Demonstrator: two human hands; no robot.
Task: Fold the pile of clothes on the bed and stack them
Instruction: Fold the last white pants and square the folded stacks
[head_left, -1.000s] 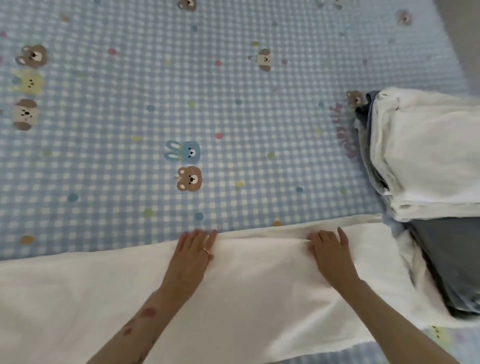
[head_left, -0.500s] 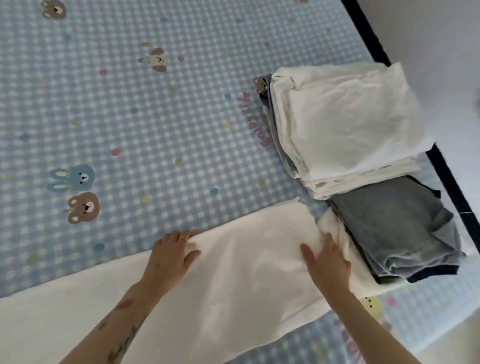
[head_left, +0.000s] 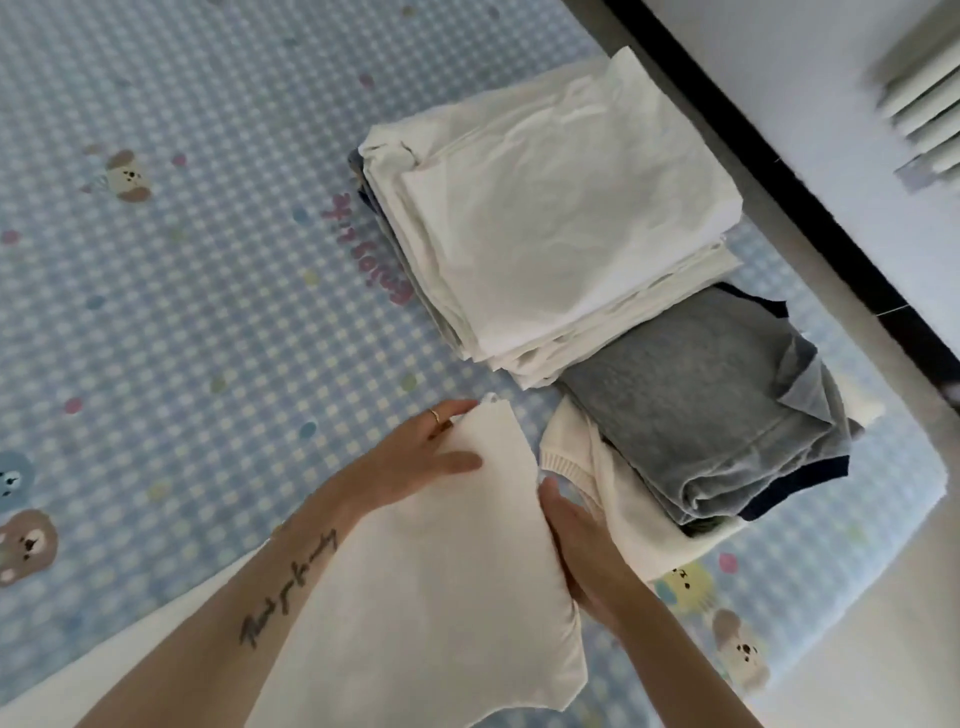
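A long white garment (head_left: 441, 582) lies across the near edge of the bed, its right end doubled over to the left. My left hand (head_left: 415, 460) pinches the upper corner of that end, thumb on top. Against the folded right edge, my right hand (head_left: 582, 551) holds the cloth, part of the hand hidden under it. Right behind stand a stack of folded white clothes (head_left: 561, 218) and, nearer, a folded grey garment (head_left: 691, 400) on top of a cream knit (head_left: 613, 493).
The bed has a blue checked cover (head_left: 208, 291) with bear and rabbit prints. Its right edge meets a black bed frame strip (head_left: 810, 208) and a pale floor (head_left: 883, 649). A white radiator (head_left: 924, 98) is at the top right.
My view has swung right. The garment's right end has been folded over to the left. Both hands went from lying flat on the cloth to holding its folded end.
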